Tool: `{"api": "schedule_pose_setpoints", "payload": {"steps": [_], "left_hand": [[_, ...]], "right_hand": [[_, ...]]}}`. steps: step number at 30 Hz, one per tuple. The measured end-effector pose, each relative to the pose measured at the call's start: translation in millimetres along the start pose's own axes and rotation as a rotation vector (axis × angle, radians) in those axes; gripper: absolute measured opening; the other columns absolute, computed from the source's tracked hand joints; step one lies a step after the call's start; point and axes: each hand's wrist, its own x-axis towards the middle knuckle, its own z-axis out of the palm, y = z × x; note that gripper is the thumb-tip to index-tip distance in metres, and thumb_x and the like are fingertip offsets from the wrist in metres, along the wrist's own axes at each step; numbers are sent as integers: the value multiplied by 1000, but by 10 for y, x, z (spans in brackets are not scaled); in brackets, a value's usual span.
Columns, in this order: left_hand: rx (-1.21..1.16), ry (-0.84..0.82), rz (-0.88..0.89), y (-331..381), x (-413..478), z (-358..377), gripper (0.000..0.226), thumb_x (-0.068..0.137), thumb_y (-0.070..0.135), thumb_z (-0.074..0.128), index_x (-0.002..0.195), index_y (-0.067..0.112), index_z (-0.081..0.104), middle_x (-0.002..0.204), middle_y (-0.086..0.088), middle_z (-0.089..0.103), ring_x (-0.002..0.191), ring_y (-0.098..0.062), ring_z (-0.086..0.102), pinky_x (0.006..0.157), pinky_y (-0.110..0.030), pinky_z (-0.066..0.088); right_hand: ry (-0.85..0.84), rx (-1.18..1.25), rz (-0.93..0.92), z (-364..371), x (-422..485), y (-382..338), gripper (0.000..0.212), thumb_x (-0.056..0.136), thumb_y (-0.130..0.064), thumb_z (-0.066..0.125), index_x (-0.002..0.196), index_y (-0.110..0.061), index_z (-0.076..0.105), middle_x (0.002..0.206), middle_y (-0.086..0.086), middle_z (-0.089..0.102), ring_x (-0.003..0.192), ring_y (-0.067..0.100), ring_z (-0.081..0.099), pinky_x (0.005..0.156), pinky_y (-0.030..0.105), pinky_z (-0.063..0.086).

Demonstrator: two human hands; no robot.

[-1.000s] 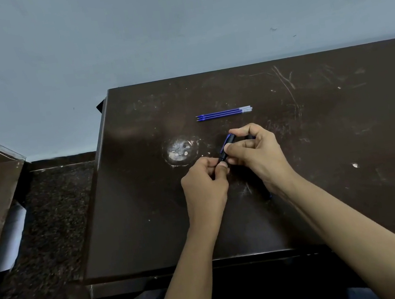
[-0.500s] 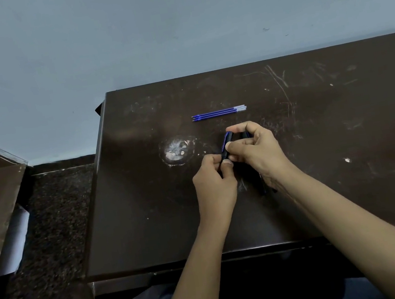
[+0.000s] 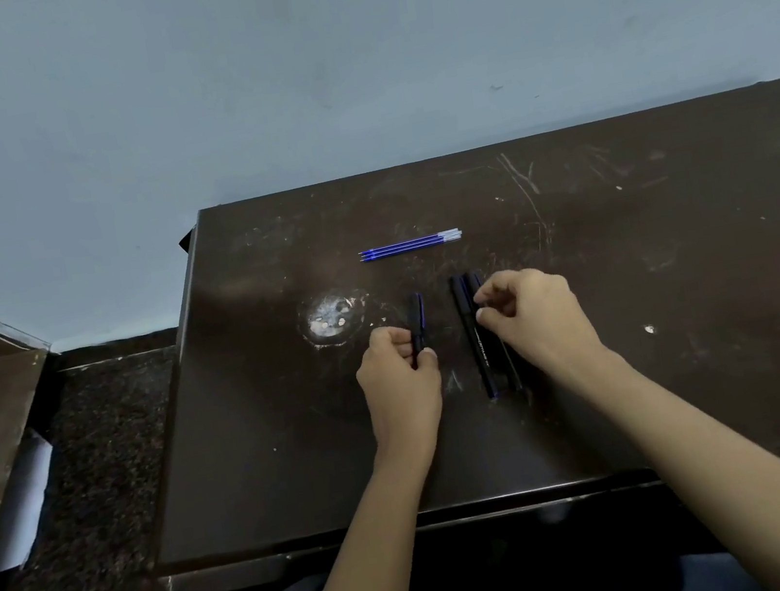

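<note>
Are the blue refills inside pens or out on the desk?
Out: the blue refills lie bare, side by side on the desk, apart from the black pens.

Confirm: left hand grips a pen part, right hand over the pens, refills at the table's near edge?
No: head view shows the refills in the table's far half. Left hand does grip the pen part; right hand is over the pens.

pen (image 3: 416,314) end inside left hand (image 3: 400,390), table (image 3: 677,249) cropped
</note>
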Motion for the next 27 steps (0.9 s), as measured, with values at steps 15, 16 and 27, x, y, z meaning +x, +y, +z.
{"api": "schedule_pose_setpoints", "payload": {"steps": [15, 16, 27], "left_hand": [[371, 39, 88, 106, 188, 107, 28, 90, 24, 61, 114, 16, 49, 101, -3, 62, 90, -16, 58, 65, -26, 38], [380, 36, 81, 108, 187, 102, 27, 91, 25, 60, 114, 16, 49, 102, -2, 62, 91, -16, 59, 65, -26, 37], [463, 28, 142, 123, 209, 50, 21, 92, 23, 57, 111, 15, 57, 106, -2, 64, 93, -19, 63, 66, -27, 40]], "right_hand": [[-7, -191, -40, 216, -130, -172, 26, 87, -32, 63, 108, -17, 63, 106, 7, 58, 90, 27, 62, 72, 38, 54], [-13, -203, -40, 225, -137, -186, 26, 87, -32, 63, 108, -16, 63, 107, 8, 58, 90, 28, 62, 72, 38, 54], [6, -133, -23, 354, -128, -268, 25, 88, -24, 62, 109, -11, 67, 109, 12, 59, 93, 30, 62, 79, 38, 52]]}}
